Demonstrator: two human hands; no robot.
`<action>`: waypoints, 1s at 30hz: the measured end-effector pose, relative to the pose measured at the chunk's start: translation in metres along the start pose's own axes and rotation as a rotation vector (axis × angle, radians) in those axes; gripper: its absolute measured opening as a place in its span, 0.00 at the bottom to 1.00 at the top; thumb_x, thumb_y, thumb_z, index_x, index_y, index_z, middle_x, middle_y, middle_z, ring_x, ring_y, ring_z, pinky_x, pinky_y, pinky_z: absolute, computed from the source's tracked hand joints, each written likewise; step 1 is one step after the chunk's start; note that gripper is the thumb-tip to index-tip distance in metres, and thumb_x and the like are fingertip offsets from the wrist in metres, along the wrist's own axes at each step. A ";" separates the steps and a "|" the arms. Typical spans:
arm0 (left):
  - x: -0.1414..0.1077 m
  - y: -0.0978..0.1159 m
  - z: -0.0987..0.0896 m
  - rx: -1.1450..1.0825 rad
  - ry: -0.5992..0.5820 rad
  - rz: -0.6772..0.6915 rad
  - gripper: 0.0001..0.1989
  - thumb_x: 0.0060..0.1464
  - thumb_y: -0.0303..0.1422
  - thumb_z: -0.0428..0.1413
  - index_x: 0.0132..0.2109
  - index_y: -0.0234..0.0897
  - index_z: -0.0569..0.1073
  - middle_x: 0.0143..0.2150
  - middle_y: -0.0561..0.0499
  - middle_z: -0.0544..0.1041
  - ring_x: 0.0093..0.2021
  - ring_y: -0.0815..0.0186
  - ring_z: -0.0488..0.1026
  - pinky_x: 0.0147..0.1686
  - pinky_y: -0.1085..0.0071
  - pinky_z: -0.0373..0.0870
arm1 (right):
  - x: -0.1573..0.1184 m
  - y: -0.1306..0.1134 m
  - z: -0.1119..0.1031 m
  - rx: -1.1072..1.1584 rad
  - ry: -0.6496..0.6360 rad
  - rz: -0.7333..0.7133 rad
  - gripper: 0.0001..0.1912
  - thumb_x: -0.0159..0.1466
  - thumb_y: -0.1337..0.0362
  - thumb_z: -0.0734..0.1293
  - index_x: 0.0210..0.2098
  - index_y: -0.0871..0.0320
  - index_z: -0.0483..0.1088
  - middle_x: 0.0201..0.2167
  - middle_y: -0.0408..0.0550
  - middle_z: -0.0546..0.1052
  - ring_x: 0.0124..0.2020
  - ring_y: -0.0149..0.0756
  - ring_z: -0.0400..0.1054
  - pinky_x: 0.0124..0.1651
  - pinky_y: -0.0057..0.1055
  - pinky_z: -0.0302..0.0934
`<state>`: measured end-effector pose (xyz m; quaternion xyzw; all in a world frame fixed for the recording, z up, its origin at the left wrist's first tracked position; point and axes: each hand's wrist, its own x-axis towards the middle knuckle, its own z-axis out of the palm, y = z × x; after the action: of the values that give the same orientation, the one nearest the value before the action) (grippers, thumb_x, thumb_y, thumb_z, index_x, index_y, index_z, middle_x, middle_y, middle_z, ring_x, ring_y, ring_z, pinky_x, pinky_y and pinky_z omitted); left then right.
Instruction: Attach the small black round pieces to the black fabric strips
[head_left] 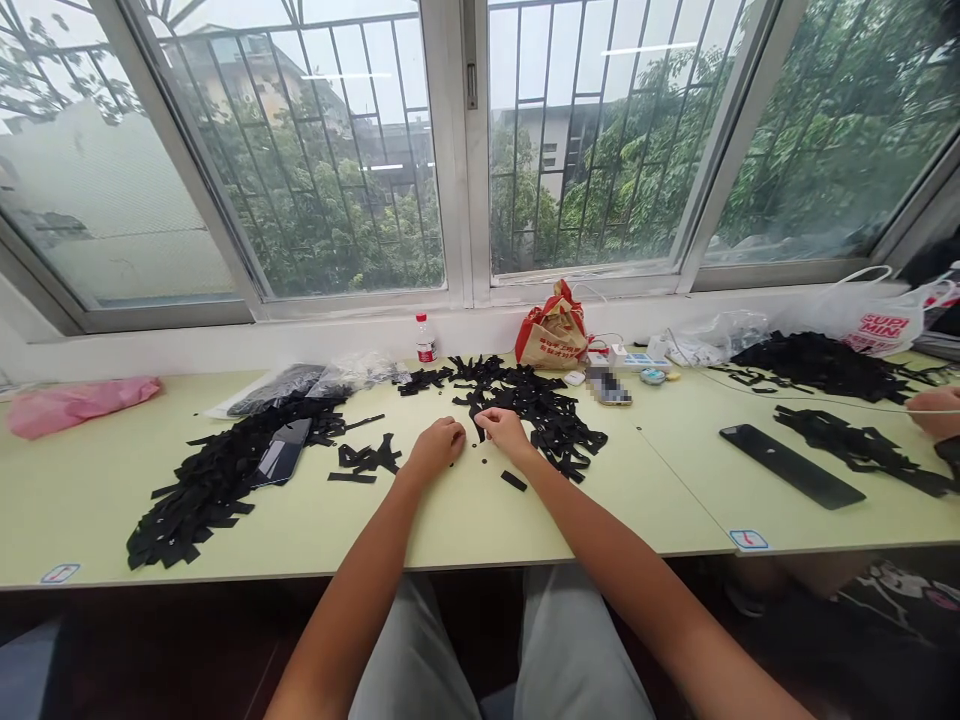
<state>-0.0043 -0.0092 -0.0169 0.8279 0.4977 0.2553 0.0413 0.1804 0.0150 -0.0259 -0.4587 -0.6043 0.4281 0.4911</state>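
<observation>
Near the middle of the pale green table (442, 530), my left hand (439, 445) rests with its fingers curled together; anything inside them is too small to name. Just to its right, my right hand (504, 430) pinches a black strip (478, 425) between thumb and fingers. Small dark round pieces (484, 461) lie on the table between and below the hands. A loose black strip (514, 481) is below my right hand. Beyond and right of it spreads a pile of black strips (551, 405). A few more strips (367, 457) lie left of my left hand.
A long heap of black strips (202, 480) with a phone (283, 452) on it is at left. Behind stand a red-capped bottle (425, 340) and a paper bag (553, 335). At right are a black case (791, 466) and another person's hand (936, 412).
</observation>
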 end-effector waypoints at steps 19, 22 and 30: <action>0.003 0.011 -0.008 -0.344 0.095 -0.069 0.14 0.63 0.41 0.50 0.37 0.38 0.74 0.31 0.51 0.76 0.30 0.66 0.69 0.32 0.70 0.65 | -0.003 -0.001 0.005 -0.196 -0.039 -0.151 0.11 0.58 0.58 0.66 0.28 0.58 0.76 0.27 0.47 0.78 0.29 0.35 0.68 0.33 0.29 0.57; 0.004 0.011 -0.010 -0.361 0.124 -0.086 0.15 0.63 0.42 0.50 0.38 0.38 0.75 0.31 0.51 0.77 0.31 0.66 0.70 0.33 0.70 0.66 | -0.004 -0.003 0.005 -0.186 -0.049 -0.154 0.12 0.58 0.57 0.66 0.27 0.58 0.76 0.26 0.46 0.77 0.27 0.34 0.67 0.32 0.29 0.56; 0.005 0.007 -0.009 -0.372 0.172 -0.089 0.13 0.61 0.41 0.53 0.39 0.38 0.77 0.36 0.49 0.79 0.34 0.65 0.72 0.36 0.69 0.68 | -0.008 -0.008 0.005 -0.155 -0.079 -0.167 0.14 0.59 0.55 0.65 0.26 0.58 0.75 0.25 0.45 0.77 0.27 0.34 0.65 0.31 0.29 0.55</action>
<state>-0.0012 -0.0098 -0.0047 0.7584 0.4798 0.4103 0.1623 0.1750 0.0051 -0.0207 -0.4260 -0.6904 0.3554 0.4642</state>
